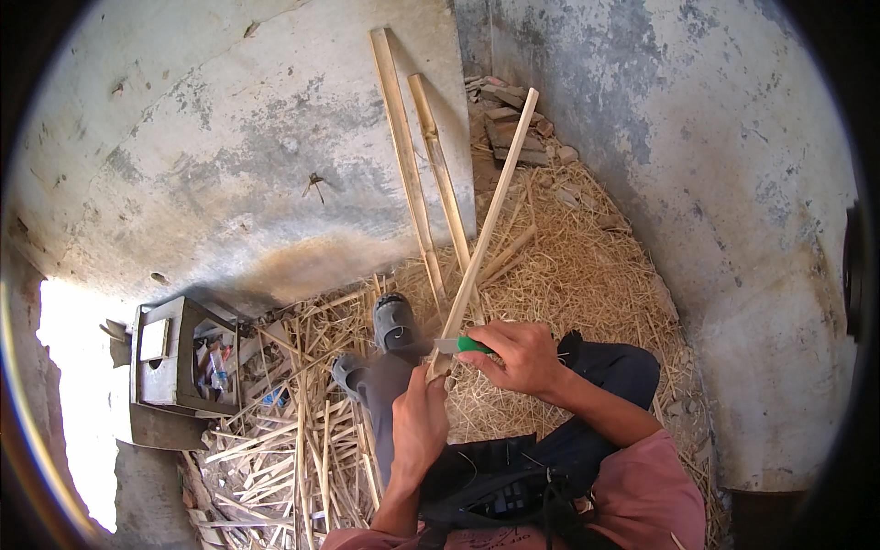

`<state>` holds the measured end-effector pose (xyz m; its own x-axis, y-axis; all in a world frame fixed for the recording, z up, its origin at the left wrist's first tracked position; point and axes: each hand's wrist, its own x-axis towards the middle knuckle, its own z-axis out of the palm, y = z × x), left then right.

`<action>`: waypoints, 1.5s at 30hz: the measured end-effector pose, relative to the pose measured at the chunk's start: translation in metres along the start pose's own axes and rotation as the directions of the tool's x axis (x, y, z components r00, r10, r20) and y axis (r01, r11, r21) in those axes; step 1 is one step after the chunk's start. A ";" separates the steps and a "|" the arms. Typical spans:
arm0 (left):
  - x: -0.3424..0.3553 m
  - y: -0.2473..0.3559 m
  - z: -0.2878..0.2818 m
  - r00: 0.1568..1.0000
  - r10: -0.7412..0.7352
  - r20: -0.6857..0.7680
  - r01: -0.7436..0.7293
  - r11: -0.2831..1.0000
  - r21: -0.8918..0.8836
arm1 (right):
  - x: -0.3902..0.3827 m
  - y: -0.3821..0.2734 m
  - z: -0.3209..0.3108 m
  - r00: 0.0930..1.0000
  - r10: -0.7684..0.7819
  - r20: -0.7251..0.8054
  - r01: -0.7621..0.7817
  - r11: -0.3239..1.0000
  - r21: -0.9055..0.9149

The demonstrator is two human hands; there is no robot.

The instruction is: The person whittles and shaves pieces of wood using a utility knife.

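At centre frame, just above your lap, a long pale bamboo strip rises away from you, its near end at your hands and its far end slanting to the right toward the corner of the walls. Your left hand comes up from the lower edge, forearm nearly vertical, fingers closed around the strip's near end. Your right hand enters from the right, wrist bent, fist closed on the green handle of a knife; its short grey blade lies across the strip just above your left hand. The strip is flat, straight and smooth-edged, straw-coloured.

Two more split bamboo slats lean against the rough, stained plaster wall on the far side. Dry shavings and straw cover the floor to the right and far; coarser offcuts lie heaped at near left. A grey sandal shows on your outstretched foot beside the strip. A stack of bricks sits in the far corner. At left, a small grey open-fronted box holds a few small items too blurred to identify.
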<state>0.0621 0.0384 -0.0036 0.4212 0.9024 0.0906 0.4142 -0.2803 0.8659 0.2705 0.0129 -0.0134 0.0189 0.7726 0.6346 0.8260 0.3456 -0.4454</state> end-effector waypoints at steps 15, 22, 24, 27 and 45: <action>-0.025 -0.008 -0.003 0.998 -0.015 0.059 0.017 0.999 -0.034 | 0.014 0.039 -0.023 0.968 0.236 -0.086 -0.244 0.965 -0.092; -0.038 -0.008 -0.016 0.992 -0.061 0.107 0.061 0.998 0.001 | 0.018 0.058 -0.033 0.946 0.281 -0.159 -0.306 0.938 -0.161; -0.048 -0.014 -0.020 0.987 -0.081 0.139 0.081 0.997 0.007 | 0.022 0.069 -0.041 0.928 0.326 -0.181 -0.360 0.910 -0.205; -0.058 -0.022 -0.026 0.979 -0.112 0.173 0.113 0.994 0.007 | 0.023 0.081 -0.047 0.925 0.327 -0.194 -0.364 0.909 -0.202; -0.037 -0.025 -0.038 0.990 -0.016 0.143 0.033 0.993 -0.115 | 0.005 0.032 -0.009 0.966 0.254 0.055 -0.260 0.947 0.189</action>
<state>0.0055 0.0244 -0.0102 0.5254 0.8508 0.0051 0.3327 -0.2110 0.9191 0.3018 0.0229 -0.0186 0.1976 0.8630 0.4649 0.6708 0.2268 -0.7061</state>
